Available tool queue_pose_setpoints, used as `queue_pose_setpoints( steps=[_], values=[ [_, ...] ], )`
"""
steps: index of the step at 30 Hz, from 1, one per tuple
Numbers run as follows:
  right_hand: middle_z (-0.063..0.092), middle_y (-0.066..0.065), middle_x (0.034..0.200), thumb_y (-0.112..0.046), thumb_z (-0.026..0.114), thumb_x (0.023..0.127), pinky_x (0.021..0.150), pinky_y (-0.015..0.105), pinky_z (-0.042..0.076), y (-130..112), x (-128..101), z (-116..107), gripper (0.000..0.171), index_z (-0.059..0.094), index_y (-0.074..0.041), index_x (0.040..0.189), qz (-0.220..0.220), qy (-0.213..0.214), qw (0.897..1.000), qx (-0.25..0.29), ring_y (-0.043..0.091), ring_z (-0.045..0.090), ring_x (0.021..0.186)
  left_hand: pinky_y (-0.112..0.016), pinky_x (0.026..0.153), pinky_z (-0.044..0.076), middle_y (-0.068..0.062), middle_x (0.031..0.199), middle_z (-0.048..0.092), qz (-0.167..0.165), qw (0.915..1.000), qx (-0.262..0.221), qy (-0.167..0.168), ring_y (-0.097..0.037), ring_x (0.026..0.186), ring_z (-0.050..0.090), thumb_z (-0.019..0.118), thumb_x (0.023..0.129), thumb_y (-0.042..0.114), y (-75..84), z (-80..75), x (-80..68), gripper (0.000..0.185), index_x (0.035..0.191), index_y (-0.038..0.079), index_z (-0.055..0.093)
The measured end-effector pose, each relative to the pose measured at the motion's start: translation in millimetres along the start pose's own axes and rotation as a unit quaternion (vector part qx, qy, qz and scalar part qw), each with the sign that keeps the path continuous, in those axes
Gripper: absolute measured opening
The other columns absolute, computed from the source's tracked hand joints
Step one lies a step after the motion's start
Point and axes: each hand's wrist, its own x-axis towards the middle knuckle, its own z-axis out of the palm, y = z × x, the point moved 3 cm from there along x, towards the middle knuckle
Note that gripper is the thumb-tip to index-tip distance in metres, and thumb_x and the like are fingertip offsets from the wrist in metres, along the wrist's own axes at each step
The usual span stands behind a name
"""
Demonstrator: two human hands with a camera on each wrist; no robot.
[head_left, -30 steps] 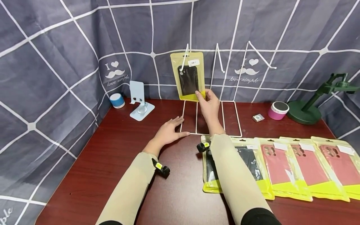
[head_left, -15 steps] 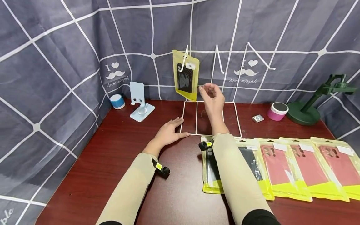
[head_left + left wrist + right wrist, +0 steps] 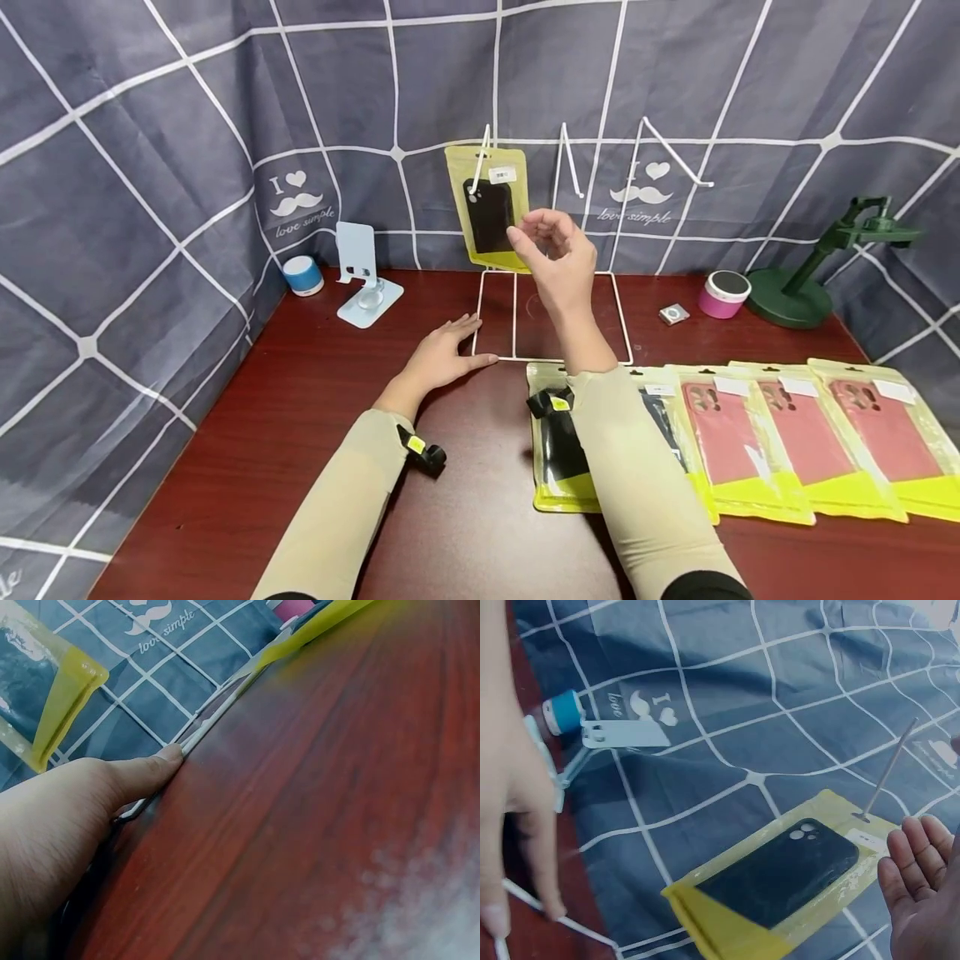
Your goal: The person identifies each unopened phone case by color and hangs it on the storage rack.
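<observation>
The backdrop cloth (image 3: pixel 187 125) is displaying two white prints, each reading "I", a heart, a moustache and "love simple" (image 3: pixel 303 204) (image 3: pixel 641 200). Package labels are showing no legible text.
</observation>
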Motion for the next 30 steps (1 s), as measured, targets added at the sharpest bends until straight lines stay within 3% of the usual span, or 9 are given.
queue_pose_setpoints(
  steps=[4, 8, 15, 18, 24, 26, 30],
  values=[
    [0.07, 0.013, 0.089, -0.006, 0.08, 0.083, 0.071, 0.024, 0.051, -0.6, -11.9, -6.6, 0.028, 0.068, 0.009, 0.103, 0.015, -0.055, 0.998, -0.012, 0.016, 0.065, 0.082, -0.044, 0.121, 0.025, -0.005, 0.158, 0.04, 0.002, 1.0, -0.001, 0.003, -0.027, 0.148, 0.032, 0.063, 0.085, 0.073, -1.7, -1.4, -0.2, 0.09, 0.152, 0.014, 0.047],
    [0.071, 0.009, 0.091, -0.011, 0.081, 0.083, 0.073, 0.025, 0.054, 1.0, -25.1, -20.0, 0.027, 0.07, 0.003, 0.103, 0.043, -0.109, 0.992, -0.047, 0.016, 0.067, 0.083, -0.045, 0.121, 0.025, -0.005, 0.158, 0.04, 0.001, 1.0, 0.0, 0.006, -0.027, 0.148, 0.032, 0.063, 0.085, 0.072, -3.6, -2.2, -0.7, 0.091, 0.152, 0.013, 0.047],
    [0.073, 0.007, 0.095, -0.02, 0.081, 0.086, 0.077, 0.024, 0.053, 7.0, -40.6, -68.6, 0.026, 0.072, -0.005, 0.105, 0.077, -0.156, 0.975, -0.138, 0.017, 0.068, 0.084, -0.042, 0.121, 0.023, -0.005, 0.159, 0.039, 0.011, 0.9999, -0.003, 0.0, -0.022, 0.148, 0.032, 0.063, 0.086, 0.07, 0.2, 0.9, -0.5, 0.088, 0.152, 0.013, 0.047],
    [0.074, 0.005, 0.1, -0.024, 0.078, 0.09, 0.076, 0.023, 0.053, 15.0, -45.6, -92.9, 0.026, 0.072, -0.008, 0.108, 0.112, -0.202, 0.956, -0.182, 0.018, 0.068, 0.088, -0.041, 0.121, 0.024, -0.004, 0.158, 0.04, 0.012, 0.9999, -0.002, 0.002, -0.022, 0.148, 0.032, 0.064, 0.086, 0.069, 0.6, 1.2, -0.9, 0.088, 0.152, 0.013, 0.047],
    [0.074, 0.002, 0.102, -0.023, 0.073, 0.094, 0.075, 0.022, 0.055, 35.0, -60.4, -133.4, 0.025, 0.072, -0.007, 0.114, 0.155, -0.33, 0.899, -0.243, 0.021, 0.069, 0.09, -0.041, 0.121, 0.024, -0.005, 0.157, 0.041, 0.013, 0.9999, -0.005, 0.001, -0.021, 0.148, 0.032, 0.065, 0.086, 0.068, 1.7, 0.6, -1.7, 0.088, 0.152, 0.012, 0.047],
    [0.074, 0.002, 0.101, -0.021, 0.072, 0.095, 0.075, 0.022, 0.055, 41.7, -64.6, -141.0, 0.025, 0.072, -0.005, 0.114, 0.159, -0.352, 0.889, -0.248, 0.02, 0.07, 0.089, -0.041, 0.121, 0.023, -0.005, 0.157, 0.041, 0.013, 0.9999, -0.005, 0.002, -0.021, 0.148, 0.032, 0.065, 0.086, 0.068, 1.5, 0.1, -1.9, 0.088, 0.152, 0.012, 0.047],
    [0.074, 0.002, 0.101, -0.021, 0.072, 0.095, 0.077, 0.023, 0.054, 52.3, -69.8, -149.1, 0.026, 0.072, -0.003, 0.114, 0.171, -0.359, 0.883, -0.249, 0.016, 0.068, 0.091, -0.04, 0.122, 0.023, -0.005, 0.157, 0.041, 0.015, 0.9999, 0.0, 0.001, -0.02, 0.148, 0.032, 0.064, 0.086, 0.069, 1.4, -0.5, -2.9, 0.089, 0.152, 0.011, 0.046]
  ],
)
